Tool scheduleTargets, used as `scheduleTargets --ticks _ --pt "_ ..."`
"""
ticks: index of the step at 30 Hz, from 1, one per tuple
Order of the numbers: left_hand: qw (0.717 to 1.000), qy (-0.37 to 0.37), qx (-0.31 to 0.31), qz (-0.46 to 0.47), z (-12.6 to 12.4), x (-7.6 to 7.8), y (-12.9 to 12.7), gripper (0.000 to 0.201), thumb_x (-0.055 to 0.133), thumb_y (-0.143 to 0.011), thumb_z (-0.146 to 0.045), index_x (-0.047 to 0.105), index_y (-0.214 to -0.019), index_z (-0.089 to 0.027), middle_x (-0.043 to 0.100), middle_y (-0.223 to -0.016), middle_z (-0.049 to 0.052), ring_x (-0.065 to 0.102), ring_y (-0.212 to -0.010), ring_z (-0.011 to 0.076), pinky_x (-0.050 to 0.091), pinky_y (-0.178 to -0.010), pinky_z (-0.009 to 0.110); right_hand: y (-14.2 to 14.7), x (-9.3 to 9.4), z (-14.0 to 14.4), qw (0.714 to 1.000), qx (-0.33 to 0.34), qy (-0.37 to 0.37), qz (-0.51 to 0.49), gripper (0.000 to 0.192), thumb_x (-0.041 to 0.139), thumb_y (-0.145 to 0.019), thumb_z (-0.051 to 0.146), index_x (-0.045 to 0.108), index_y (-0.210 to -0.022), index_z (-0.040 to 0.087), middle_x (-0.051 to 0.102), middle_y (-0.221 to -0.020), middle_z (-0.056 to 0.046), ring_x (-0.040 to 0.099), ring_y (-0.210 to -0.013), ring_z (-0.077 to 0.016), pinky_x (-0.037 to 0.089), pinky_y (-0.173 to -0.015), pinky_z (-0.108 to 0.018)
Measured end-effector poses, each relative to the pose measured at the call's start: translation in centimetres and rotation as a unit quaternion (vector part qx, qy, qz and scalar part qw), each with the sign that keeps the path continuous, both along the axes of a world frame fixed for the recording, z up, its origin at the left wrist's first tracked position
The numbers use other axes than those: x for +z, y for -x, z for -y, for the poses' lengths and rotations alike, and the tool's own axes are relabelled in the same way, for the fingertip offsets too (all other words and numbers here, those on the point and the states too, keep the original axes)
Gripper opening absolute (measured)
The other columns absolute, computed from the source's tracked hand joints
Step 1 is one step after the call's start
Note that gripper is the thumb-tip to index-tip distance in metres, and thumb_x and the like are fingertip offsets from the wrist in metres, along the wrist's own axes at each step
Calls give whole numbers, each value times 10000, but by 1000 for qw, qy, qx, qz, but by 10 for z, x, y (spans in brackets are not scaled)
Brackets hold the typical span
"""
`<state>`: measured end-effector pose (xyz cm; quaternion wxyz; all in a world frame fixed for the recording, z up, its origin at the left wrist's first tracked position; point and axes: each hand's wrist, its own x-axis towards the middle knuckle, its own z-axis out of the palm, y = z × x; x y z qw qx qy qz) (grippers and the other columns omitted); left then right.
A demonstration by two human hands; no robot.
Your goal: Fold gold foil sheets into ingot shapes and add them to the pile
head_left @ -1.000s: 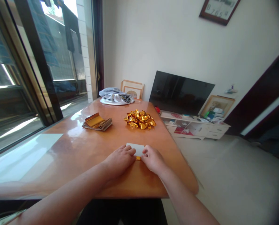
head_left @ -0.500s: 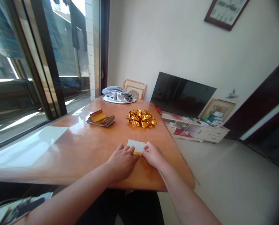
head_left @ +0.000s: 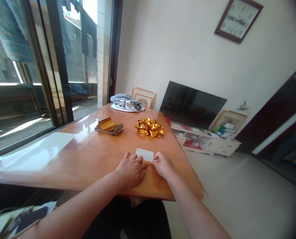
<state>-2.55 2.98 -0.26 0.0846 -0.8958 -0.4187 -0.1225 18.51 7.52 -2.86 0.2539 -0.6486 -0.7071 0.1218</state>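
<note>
A small sheet of foil paper (head_left: 145,154) lies on the table in front of me, pale side up, with a gold strip turned over along its near edge. My left hand (head_left: 132,168) rests on its near left part, fingers bent and pressed onto the gold strip. My right hand (head_left: 162,163) pinches the near right corner between thumb and finger. Beyond the hands sits a heap of folded shiny gold foil pieces (head_left: 150,127). To its left is a stack of gold-faced paper sheets (head_left: 109,126), curled at the edges.
The glossy wooden table (head_left: 100,149) stretches away from me. A bundle of grey cloth (head_left: 126,102) lies at its far end, and a pale sheet (head_left: 38,151) covers its left side. A television (head_left: 192,105) stands on a white cabinet (head_left: 209,144) beyond the right edge.
The camera view has shifted slightly. Both hands stay on the paper in nearly the same pose; the left fingers have moved only a little along the gold strip.
</note>
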Motion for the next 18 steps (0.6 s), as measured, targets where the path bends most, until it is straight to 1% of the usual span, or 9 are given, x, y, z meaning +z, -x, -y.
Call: scheduleTargets --ticks 3,5,6,7,9,10,12,15,18 --pt "1000 3 9 0 3 2 -1 324 432 -997 -370 680 -1177 -265 647 -1031 102 573 -943 279 347 -937 527 -2 6 13 1000 -2 -23 19 69 614 -890 295 614 -871 229 705 -896 -24 627 -832 -187 427 -712 -265" --pt "1000 2 11 1 4 2 -2 325 431 -996 -369 674 -1188 -269 651 -1039 103 578 -955 289 347 -950 550 0 10 25 999 5 -41 33 143 539 -948 310 654 -968 227 722 -1022 -62 633 -987 -214 446 -850 -300" --pt "1000 2 8 2 4 1 -2 321 431 -996 -364 676 -1181 -271 653 -1045 104 580 -966 296 348 -952 559 3 11 32 998 14 -49 42 204 506 -972 325 667 -1049 227 718 -1117 -79 614 -1087 -228 429 -936 -326" --pt "1000 2 4 1 4 0 -2 315 431 -995 -356 683 -1163 -269 653 -1054 106 582 -979 302 351 -952 565 6 13 39 997 33 -54 54 273 486 -989 350 663 -1163 234 695 -1235 -86 577 -1190 -240 393 -1020 -353" --pt "1000 2 -1 2 4 -2 -2 301 444 -990 -342 689 -1146 -264 655 -1078 116 585 -993 308 361 -946 564 13 15 51 986 102 -43 124 440 377 -1038 427 572 -1384 237 569 -1467 -87 394 -1425 -275 274 -1153 -444" --pt "1000 2 -1 3 4 -2 -2 298 456 -984 -336 684 -1162 -263 656 -1091 121 587 -994 309 364 -946 562 16 15 56 981 121 -19 151 500 316 -1052 461 519 -1451 237 505 -1533 -80 304 -1486 -285 210 -1188 -491" --pt "1000 -1 4 5 5 -3 -3 314 479 -971 -323 658 -1224 -268 659 -1102 127 591 -984 306 360 -957 568 21 16 62 973 127 29 191 587 217 -1059 517 426 -1533 242 402 -1605 -62 160 -1545 -299 95 -1212 -572" --pt "1000 -6 12 7 7 -4 -4 357 489 -964 -316 620 -1295 -290 665 -1090 118 596 -990 306 341 -985 589 23 18 65 968 108 66 216 648 160 -1047 564 364 -1573 245 335 -1635 -45 75 -1561 -309 -8 -1208 -624" --pt "1000 -4 20 8 9 -7 -5 359 466 -975 -329 619 -1297 -291 665 -1108 113 598 -1024 310 323 -1017 607 25 17 65 967 96 68 224 657 163 -1043 555 365 -1574 226 327 -1636 -57 61 -1563 -308 -63 -1202 -630"
